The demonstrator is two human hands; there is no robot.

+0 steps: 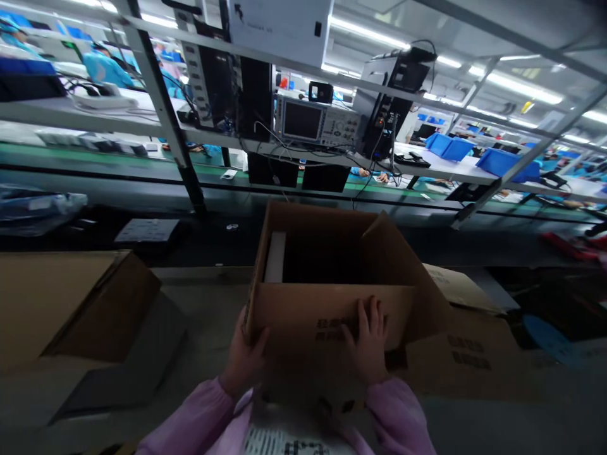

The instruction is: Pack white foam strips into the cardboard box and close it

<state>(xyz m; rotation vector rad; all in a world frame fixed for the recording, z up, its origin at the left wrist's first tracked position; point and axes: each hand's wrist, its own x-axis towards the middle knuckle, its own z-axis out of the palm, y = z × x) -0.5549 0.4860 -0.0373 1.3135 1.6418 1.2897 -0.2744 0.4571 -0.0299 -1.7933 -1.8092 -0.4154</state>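
Box (332, 297): plain brown corrugated cardboard, rectangular, top open, one flap standing up on its right side, black print on the near wall. We see a white slab upright inside against its left wall; the rest of the inside is dark. It sits on the grey worktop (208, 316), right in front of us. Our left hand (244, 360) grips its near left corner, thumb on the front face. Our right hand (370, 344) presses flat on the near wall, fingers spread. Left of the box lies another brown carton (71, 309); behind the box stand metal shelves (161, 120).
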